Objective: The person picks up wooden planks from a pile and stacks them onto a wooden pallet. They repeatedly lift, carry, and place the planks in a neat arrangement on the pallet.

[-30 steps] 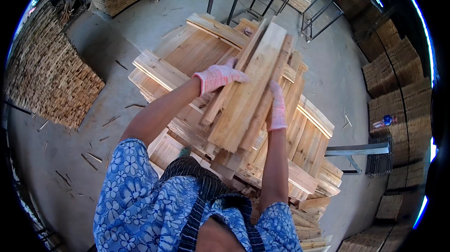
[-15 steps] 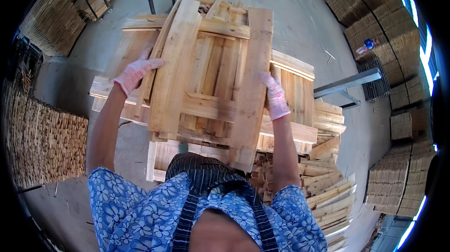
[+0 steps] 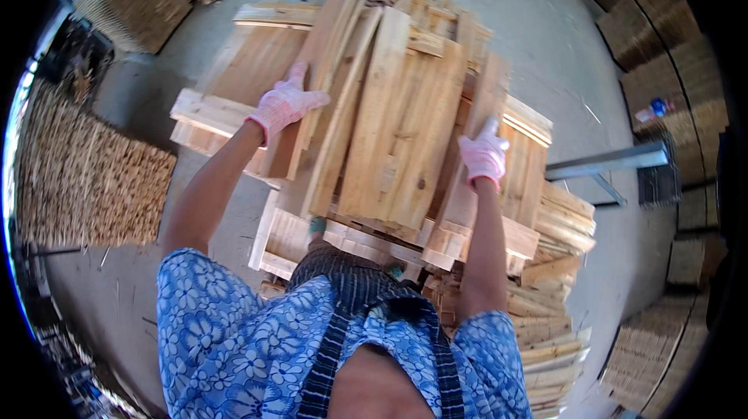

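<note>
- Change from half a second ago: the pallet [image 3: 397, 123] then showed its slatted underside with gaps between the cross-boards; it now presents a nearly closed face of long planks, tipped further over and leaning to the person's left.
- The left hand [image 3: 284, 103] has shifted from the outer left edge to a spot on a plank near the upper left of the load; the right hand [image 3: 485, 155] has stayed on the right-hand edge.
- Hands: both wear pink-and-white knit gloves and are well apart, one at each side. The left lies flat with fingers spread against the wood; the right is closed around the edge board.
- Location: the pallet is held up in front of the person at arm's length, above the stack [image 3: 538, 208] of similar pallets.
- Materials: all pale, rough-sawn timber, with knots and darker grain streaks visible. Planks are long, flat and square-ended, uneven in length at the top.
- The stack below shows layered board ends, stepped and slightly ragged at its right side.
- Floor [image 3: 553, 53]: grey concrete, littered with thin splinters.
- Clearance: open floor lies beyond the stack to the upper right. Bundled slat piles [image 3: 86, 177] stand close on the left; more timber stacks [image 3: 670, 53] line the right wall. A grey metal rail [image 3: 608, 162] projects near the stack's right edge.
</note>
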A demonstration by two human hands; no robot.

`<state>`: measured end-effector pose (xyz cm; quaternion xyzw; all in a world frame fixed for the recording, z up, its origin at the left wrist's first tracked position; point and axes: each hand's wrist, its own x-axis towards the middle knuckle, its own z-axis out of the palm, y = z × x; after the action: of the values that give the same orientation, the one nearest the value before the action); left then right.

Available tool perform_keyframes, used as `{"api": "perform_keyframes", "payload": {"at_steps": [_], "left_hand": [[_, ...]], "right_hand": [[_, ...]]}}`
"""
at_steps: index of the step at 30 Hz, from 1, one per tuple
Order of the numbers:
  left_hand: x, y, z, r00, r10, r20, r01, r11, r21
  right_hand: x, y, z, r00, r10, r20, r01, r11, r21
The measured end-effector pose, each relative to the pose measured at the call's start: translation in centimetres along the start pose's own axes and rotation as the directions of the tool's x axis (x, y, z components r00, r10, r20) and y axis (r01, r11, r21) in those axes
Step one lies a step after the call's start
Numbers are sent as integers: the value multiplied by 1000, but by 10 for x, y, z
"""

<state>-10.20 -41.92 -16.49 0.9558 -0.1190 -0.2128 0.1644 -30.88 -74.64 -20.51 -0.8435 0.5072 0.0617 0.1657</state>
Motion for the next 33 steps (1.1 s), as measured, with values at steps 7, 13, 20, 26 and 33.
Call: {"api": "perform_keyframes", "payload": {"at_steps": [7,13,20,26,33], "left_hand": [[-24,-46,-27,989,143,-25,-104,575,-812],[-23,-89,-33,975,-29,-220,-41,951,-307],[-54,-53,-59,948,-106,-302,110,994,-4],[8,-151,-45,982,-44,-183,-118,618,-777],[111,-141,-211,611,-307,-730,-341,730,-593]], "right_hand": [[31,98,-17,954,-275,-118,299,858,418],[-2,162,12,997,-17,-75,28,988,151],[-13,89,46,987,-110,-115,128,979,157],[-48,6,-7,954,-248,-170,228,965,-128],[-73,-169,53,968,-234,93,180,901,394]]}}
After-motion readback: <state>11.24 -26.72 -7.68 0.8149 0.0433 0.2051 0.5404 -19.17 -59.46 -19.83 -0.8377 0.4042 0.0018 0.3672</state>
